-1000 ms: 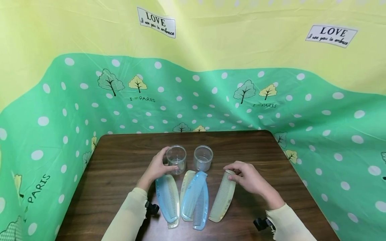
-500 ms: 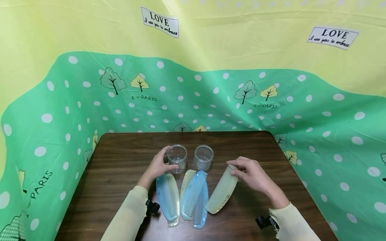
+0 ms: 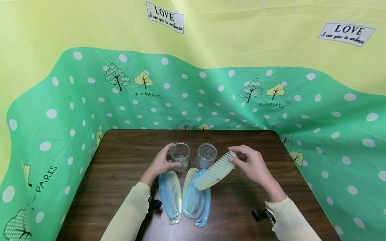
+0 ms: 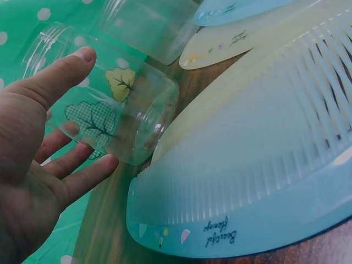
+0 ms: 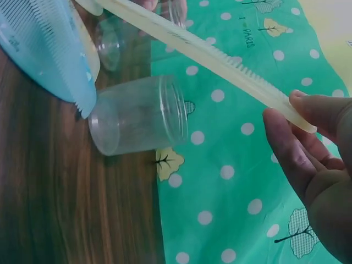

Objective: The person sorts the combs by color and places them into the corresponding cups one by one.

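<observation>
My right hand (image 3: 251, 164) pinches a pale yellow comb (image 3: 215, 172) by one end, between thumb and fingers. The comb slants in the air, its far end over the blue combs (image 3: 202, 206) in the middle. In the right wrist view the comb (image 5: 220, 58) appears edge-on, above the right-hand clear jar (image 5: 137, 118). My left hand (image 3: 159, 164) is curled round the left clear jar (image 3: 180, 157), thumb on the near side. From the left wrist, fingers show beside and through this jar (image 4: 132, 104). The right clear jar (image 3: 207, 155) stands upright beside it.
A blue comb (image 3: 166, 195) lies over a yellow comb (image 3: 177, 187) in front of the left hand. Another yellow comb (image 3: 190, 175) lies partly under the middle blue ones. The brown wooden table (image 3: 126, 160) ends at a green and yellow cloth (image 3: 193, 83).
The right hand has lifted the yellow comb and carried it up and left, turning it from steep to slanted. The left hand stays at the jar. The head view has shifted slightly.
</observation>
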`<state>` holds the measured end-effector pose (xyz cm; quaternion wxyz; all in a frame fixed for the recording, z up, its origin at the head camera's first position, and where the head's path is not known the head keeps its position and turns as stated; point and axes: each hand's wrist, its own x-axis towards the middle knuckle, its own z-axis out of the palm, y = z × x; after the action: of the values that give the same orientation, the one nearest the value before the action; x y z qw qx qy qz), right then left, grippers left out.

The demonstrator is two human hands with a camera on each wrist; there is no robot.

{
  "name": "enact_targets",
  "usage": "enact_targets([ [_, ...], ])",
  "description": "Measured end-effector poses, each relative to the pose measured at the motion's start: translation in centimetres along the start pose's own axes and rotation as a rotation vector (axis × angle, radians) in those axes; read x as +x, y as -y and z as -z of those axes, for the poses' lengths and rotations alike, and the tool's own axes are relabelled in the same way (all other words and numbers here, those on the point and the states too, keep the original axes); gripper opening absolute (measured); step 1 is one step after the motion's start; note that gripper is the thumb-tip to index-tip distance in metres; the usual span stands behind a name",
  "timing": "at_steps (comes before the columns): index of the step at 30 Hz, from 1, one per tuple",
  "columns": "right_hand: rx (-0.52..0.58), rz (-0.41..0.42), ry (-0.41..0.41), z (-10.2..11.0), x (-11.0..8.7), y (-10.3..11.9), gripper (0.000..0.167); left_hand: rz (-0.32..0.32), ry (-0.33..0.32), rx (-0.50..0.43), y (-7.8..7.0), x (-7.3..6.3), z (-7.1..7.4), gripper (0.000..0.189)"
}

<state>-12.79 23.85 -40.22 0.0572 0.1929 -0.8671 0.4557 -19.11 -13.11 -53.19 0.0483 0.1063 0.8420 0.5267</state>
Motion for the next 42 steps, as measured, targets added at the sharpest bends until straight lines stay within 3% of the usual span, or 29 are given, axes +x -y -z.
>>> enact_targets([
  [7, 0.041, 0.046, -0.099, -0.6, 1.2, 0.4, 0.032, 0.004, -0.003, 0.014, -0.2, 0.1, 0.0, 0.094],
  [17, 0.035, 0.041, -0.198, -0.7, 3.2, 1.0, 0.031, 0.012, 0.005, 0.016, -0.4, 0.3, 0.2, 0.095],
  [28, 0.118, 0.052, -0.221, -0.8, 4.6, 5.2, 0.031, 0.008, 0.004, 0.027, -0.3, 0.3, 0.1, 0.094],
  [32, 0.132, 0.059, -0.228, -1.1, 5.2, 5.7, 0.031, 0.003, 0.006, 0.015, -0.3, 0.4, 0.1, 0.093],
  [34, 0.142, 0.061, -0.232, -1.3, 5.5, 5.8, 0.031, -0.001, 0.007, 0.009, -0.3, 0.4, 0.0, 0.093],
  [42, 0.158, 0.066, -0.274, -3.2, 7.2, 2.5, 0.030, -0.004, 0.016, 0.003, -0.2, 0.4, 0.3, 0.091],
])
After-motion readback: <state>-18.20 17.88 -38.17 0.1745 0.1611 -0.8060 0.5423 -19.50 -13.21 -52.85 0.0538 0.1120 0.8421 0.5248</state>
